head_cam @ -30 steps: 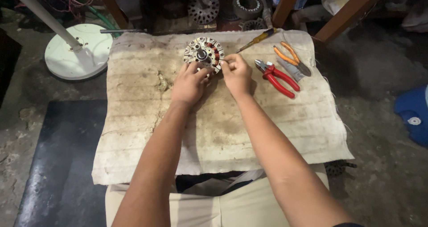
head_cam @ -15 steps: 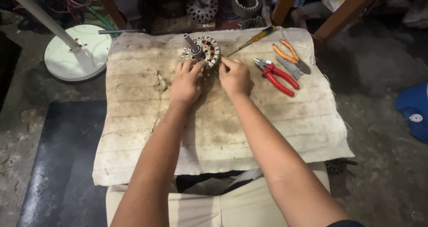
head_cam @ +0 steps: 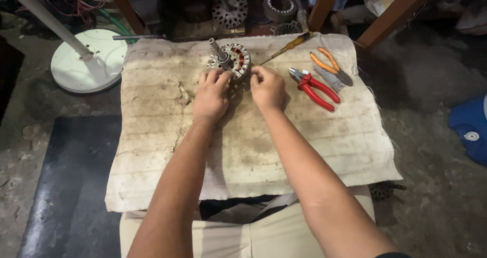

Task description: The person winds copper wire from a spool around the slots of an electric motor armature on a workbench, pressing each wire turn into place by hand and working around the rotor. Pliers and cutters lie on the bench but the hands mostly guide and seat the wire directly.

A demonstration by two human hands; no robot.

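Here both the left hand [head_cam: 211, 94] and right hand [head_cam: 267, 87] grip the motor stator [head_cam: 231, 60], fingers curled.

Round motor stator [head_cam: 231, 60] with copper windings, shaft tilted up-left.

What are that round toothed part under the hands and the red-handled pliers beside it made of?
The motor stator looks like stacked bare steel, dull grey, with reddish copper-coloured windings between its teeth and a plain metal shaft standing up from it. The red-handled pliers seem to have dark steel jaws and glossy plastic or rubber grips. Both lie on a stained, coarse woven cloth, probably sacking.
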